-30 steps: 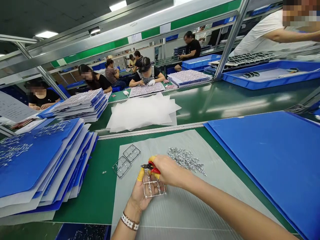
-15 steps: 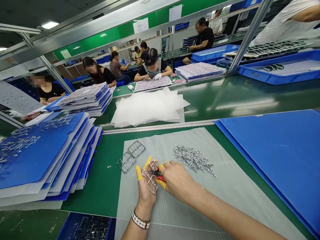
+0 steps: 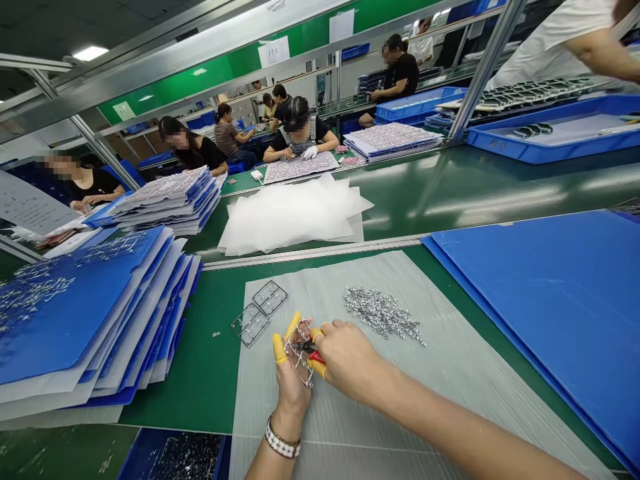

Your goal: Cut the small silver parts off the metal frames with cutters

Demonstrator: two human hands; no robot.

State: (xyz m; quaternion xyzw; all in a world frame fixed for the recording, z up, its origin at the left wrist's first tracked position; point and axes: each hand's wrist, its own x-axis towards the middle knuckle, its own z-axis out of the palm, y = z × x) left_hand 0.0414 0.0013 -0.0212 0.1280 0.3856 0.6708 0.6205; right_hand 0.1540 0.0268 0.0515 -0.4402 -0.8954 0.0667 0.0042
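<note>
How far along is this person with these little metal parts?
Done: a heap of small silver pieces lies on the grey sheet, beside two frames that look nearly bare. In hand: the left hand holds a frame while the right hand works red-handled cutters on it. Left: more frames lie on the stacked blue sheets.

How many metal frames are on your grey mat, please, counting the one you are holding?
3. One frame and a second frame lie on the grey mat; a third frame is in the left hand. More could be hidden under the hands.
</note>
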